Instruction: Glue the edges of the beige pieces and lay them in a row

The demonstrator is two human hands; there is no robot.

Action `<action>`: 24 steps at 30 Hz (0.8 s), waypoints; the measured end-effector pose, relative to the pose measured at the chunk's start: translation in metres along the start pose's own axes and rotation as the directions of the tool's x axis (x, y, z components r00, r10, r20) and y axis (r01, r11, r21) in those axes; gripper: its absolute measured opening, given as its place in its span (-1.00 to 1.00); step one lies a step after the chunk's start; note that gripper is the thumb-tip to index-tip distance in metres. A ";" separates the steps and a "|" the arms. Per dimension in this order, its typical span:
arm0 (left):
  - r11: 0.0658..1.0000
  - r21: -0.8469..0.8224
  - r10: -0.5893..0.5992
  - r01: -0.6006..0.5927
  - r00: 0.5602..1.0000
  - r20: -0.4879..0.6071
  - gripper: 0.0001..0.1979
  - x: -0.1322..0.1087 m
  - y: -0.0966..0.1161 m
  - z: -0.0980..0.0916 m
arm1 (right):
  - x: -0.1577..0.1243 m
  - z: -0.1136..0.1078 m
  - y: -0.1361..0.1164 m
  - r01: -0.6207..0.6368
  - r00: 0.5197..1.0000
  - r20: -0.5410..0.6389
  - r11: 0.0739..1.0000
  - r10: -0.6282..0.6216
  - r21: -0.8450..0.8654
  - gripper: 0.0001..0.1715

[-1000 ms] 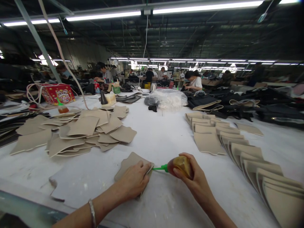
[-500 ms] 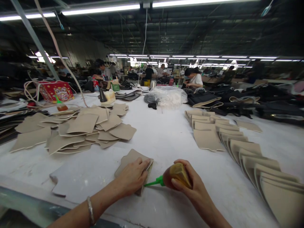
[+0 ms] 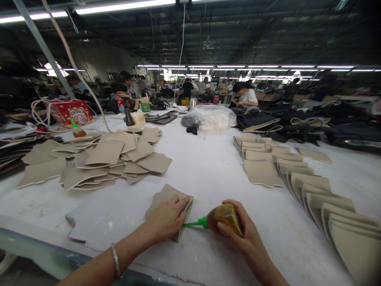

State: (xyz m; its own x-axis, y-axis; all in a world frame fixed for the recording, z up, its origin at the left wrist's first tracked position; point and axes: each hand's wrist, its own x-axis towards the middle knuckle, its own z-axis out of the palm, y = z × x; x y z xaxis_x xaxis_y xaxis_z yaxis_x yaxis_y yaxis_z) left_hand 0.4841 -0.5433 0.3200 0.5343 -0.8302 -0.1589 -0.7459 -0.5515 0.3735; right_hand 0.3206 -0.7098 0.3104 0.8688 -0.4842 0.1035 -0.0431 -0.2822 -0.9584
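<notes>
My left hand (image 3: pixel 168 216) holds a beige padded panel (image 3: pixel 160 198) down on the white tabletop, its fingers curled over the panel's right part. A narrow strip along the panel's right edge shows beside my fingertips. In my right hand (image 3: pixel 245 232) is a squeeze bottle (image 3: pixel 228 218) of amber liquid, tipped on its side, its long green nozzle pointing left. The nozzle tip is at the panel's right edge, close to my left fingers; whether it touches cannot be made out.
A loose pile of beige panels (image 3: pixel 104 153) lies at left. Overlapping panels (image 3: pixel 317 182) run in rows at right. A second squeeze bottle (image 3: pixel 77 131), a red box (image 3: pixel 71 112) and a clear plastic bag (image 3: pixel 211 118) stand farther back. People work beyond.
The nozzle tip has moved slightly away from me along the panel's right edge, the bottle turning a little with it. My left hand stays on the panel. The view has shifted slightly.
</notes>
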 end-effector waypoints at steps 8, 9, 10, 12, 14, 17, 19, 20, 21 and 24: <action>1.000 -0.011 -0.010 0.010 1.000 0.010 -0.52 0.001 0.001 0.000 | 0.013 -0.006 0.007 0.059 0.998 -0.022 0.996 -0.061 -0.061 -0.45; 1.000 -0.018 0.003 -0.002 1.000 0.008 -0.52 0.001 0.001 0.000 | 0.016 -0.007 0.008 0.071 0.995 -0.061 0.993 -0.077 -0.091 -0.44; 1.000 -0.026 0.015 -0.015 1.000 0.006 -0.52 0.001 0.001 0.000 | 0.018 -0.008 0.008 0.081 0.992 -0.088 0.991 -0.091 -0.111 -0.44; 0.999 -0.039 0.023 -0.023 1.000 0.006 -0.52 0.002 0.000 0.000 | 0.019 -0.009 0.007 0.091 0.993 -0.072 0.990 -0.099 -0.108 -0.44; 0.999 -0.048 0.017 -0.017 1.000 0.014 -0.52 0.002 -0.001 0.000 | 0.018 -0.008 0.007 0.087 0.996 0.029 0.994 -0.085 -0.059 -0.45; 0.998 -0.058 0.018 -0.017 1.000 0.010 -0.52 0.003 -0.002 0.000 | 0.019 -0.008 0.008 0.078 0.992 0.102 0.997 -0.075 -0.021 -0.45; 0.997 -0.064 0.031 -0.031 1.000 -0.001 -0.52 0.004 -0.003 0.000 | 0.025 -0.009 0.009 0.093 0.996 0.009 0.994 -0.092 -0.064 -0.46; 0.997 -0.067 0.036 -0.037 0.999 -0.006 -0.52 0.004 -0.004 0.000 | 0.028 -0.010 0.009 0.103 0.993 -0.042 0.990 -0.108 -0.093 -0.47; 0.997 -0.070 0.042 -0.042 0.999 -0.008 -0.52 0.004 -0.004 0.000 | 0.031 -0.011 0.009 0.118 0.988 -0.083 0.985 -0.128 -0.123 -0.47; 0.996 -0.078 0.046 -0.047 0.999 -0.009 -0.52 0.005 -0.004 0.000 | 0.033 -0.011 0.008 0.149 0.981 -0.094 0.972 -0.168 -0.183 -0.46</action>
State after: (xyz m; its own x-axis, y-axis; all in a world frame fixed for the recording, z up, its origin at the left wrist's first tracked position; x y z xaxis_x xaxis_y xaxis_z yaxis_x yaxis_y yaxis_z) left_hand 0.4898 -0.5450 0.3174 0.5032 -0.8539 -0.1329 -0.7366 -0.5042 0.4507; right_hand 0.3432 -0.7367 0.3094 0.8137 -0.5052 0.2876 -0.0027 -0.4980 -0.8672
